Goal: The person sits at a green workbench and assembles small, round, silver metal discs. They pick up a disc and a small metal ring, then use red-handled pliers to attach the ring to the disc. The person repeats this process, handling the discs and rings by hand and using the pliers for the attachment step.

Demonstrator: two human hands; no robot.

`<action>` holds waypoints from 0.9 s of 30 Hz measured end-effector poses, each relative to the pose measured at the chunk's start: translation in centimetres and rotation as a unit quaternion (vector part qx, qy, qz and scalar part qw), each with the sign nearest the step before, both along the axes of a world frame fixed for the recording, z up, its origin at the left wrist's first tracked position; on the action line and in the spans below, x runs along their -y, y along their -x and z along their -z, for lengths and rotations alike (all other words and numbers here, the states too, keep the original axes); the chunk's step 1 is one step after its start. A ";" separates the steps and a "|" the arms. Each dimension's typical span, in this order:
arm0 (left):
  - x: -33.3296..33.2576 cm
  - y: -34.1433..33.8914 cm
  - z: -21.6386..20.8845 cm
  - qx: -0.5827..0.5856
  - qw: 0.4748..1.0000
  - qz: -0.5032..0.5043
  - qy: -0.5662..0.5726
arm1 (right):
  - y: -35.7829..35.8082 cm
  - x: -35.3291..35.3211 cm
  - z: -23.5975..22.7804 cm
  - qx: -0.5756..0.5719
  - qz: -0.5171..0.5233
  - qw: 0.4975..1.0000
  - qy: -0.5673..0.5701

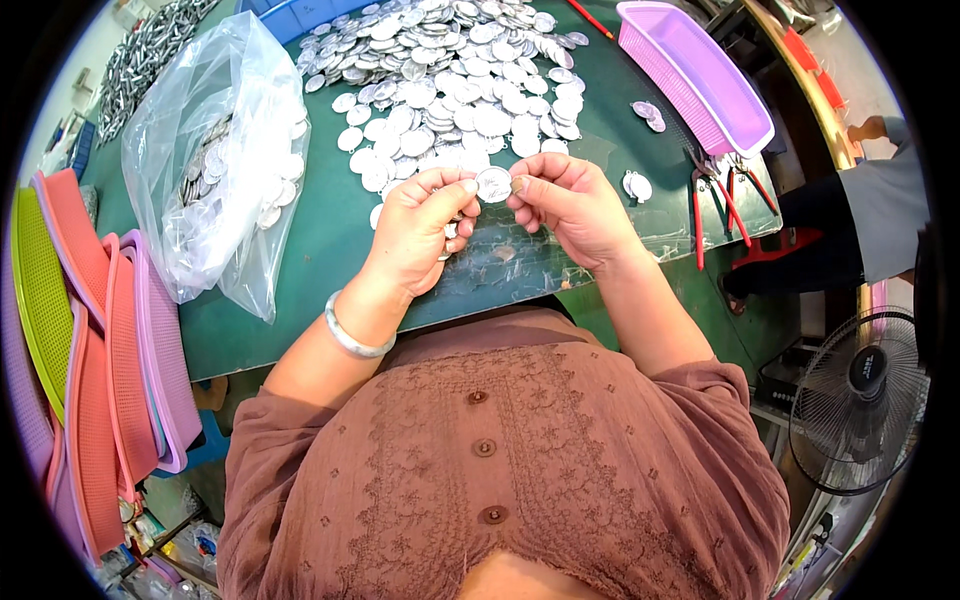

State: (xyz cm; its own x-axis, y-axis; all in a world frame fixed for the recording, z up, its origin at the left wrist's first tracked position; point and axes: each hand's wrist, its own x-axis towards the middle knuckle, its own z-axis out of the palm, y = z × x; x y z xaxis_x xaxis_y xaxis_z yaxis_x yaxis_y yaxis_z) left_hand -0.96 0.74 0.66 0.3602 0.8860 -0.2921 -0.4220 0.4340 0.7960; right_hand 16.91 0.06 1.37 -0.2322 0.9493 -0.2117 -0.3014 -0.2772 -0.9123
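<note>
A small round silver metal disc [493, 184] is pinched between the fingertips of both hands, just above the green table [320, 240]. My left hand [420, 228] grips its left edge and seems to hold more discs in the palm. My right hand [570, 205] grips the disc's right edge. A silver bangle [352, 338] circles my left wrist. Right behind the hands lies a large heap of the same silver discs [450, 80].
A clear plastic bag [220, 160] with more discs lies at the left. A purple basket [695, 70] stands at the back right, red-handled pliers [715, 200] beside it. Stacked coloured baskets [100, 340] sit at the left, a floor fan [860, 400] at the right. Another person [860, 220] stands at the right.
</note>
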 end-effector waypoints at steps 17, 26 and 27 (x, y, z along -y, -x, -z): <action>0.0 0.0 0.0 0.011 1.000 0.013 0.004 | 0.1 0.3 -0.4 0.021 -0.001 1.000 -0.001; -0.2 0.1 0.4 0.038 0.999 0.009 -0.013 | 0.2 0.3 0.1 0.005 -0.009 0.997 -0.080; -0.2 0.1 0.4 0.039 0.999 0.009 -0.018 | 0.2 0.4 0.2 0.001 -0.010 0.997 -0.082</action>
